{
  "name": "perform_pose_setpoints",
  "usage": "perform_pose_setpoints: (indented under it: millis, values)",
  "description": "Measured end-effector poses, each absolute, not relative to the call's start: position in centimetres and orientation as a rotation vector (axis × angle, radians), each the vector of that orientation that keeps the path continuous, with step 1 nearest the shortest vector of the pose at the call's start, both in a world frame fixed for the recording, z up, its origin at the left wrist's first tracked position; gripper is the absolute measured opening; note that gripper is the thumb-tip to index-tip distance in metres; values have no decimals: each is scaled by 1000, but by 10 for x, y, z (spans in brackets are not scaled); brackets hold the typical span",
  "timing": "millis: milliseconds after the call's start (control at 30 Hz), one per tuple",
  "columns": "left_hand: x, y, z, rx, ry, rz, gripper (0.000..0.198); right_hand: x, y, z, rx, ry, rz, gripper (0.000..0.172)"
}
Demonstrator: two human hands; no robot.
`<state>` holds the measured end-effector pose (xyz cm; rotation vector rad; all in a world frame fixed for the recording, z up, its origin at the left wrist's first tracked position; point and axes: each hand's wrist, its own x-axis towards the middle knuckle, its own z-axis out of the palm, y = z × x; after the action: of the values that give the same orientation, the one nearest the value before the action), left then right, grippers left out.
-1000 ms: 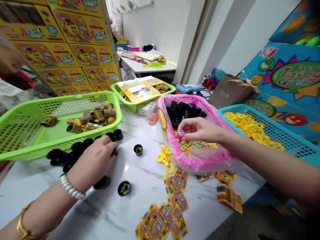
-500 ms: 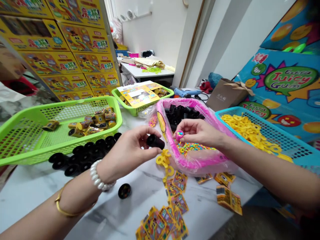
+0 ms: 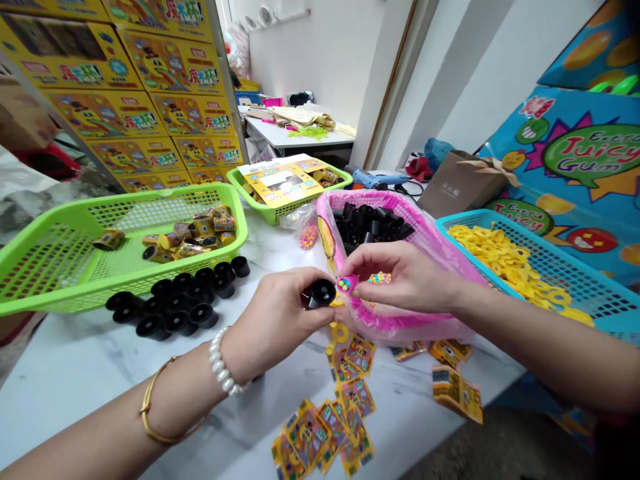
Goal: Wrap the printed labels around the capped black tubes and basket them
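My left hand (image 3: pixel 280 313) is closed around a black plastic cup (image 3: pixel 323 293), its open mouth turned toward my right hand. Between the thumb and fingers of my right hand (image 3: pixel 390 273) is a small pink scoop (image 3: pixel 346 285) with a few coloured candy beads in it, close beside the cup's rim. Behind and below that hand stands a pink basket (image 3: pixel 385 330) lined with clear plastic, holding black cups (image 3: pixel 367 225) and loose candy beads (image 3: pixel 381 277). Yellow rings (image 3: pixel 340 332) lie on the table under my hands, near printed labels (image 3: pixel 310 433).
Black cups (image 3: pixel 177 320) stand grouped before a green basket (image 3: pixel 120 277) of wrapped cups (image 3: pixel 205 227). A smaller green basket (image 3: pixel 275 215) is behind. At right, a blue basket (image 3: pixel 540 283) holds yellow rings (image 3: pixel 500 257). Stacked yellow boxes (image 3: pixel 145 120) rise at back left.
My left hand has turned the cup so its mouth faces right. My right hand has brought the pink scoop left and down to the cup. The view has shifted slightly.
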<state>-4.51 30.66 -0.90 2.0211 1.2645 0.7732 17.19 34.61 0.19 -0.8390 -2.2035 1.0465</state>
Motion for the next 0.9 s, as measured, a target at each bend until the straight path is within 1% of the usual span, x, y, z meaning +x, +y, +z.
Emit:
perform_pose_setpoints:
  millis: [100,167,233,333,433,600,667,733,800,900]
  values:
    - [-45,305,-10,2033,1291,766,23,163,345,13,-761,-2382,711,9]
    - [-46,305,-10,2037,1311,747,22,159,346,20,-699,-2459,584,8]
    - [-47,304,-11,2028,1319,725,21,156,348,23,-678,-2499,576,7]
    - [-48,304,-14,1996,1290,677,14,152,350,21,-701,-2500,669,5]
    - [-46,307,-19,1976,1238,647,10,149,353,13,-649,-2553,569,4]
    - [-45,317,-24,2010,1291,639,3,145,355,12,-448,-2754,113,15]
    - [-47,321,-27,2017,1281,672,3,141,355,17,-356,-2836,-131,24]
    - [-49,322,-29,2023,1241,735,2,137,355,25,-244,-2901,-302,33]
    - [-49,320,-29,2030,1225,785,3,136,353,32,-168,-2930,-349,35]
    - [-49,312,-24,2050,1264,814,15,146,348,33,-320,-2881,-230,24]
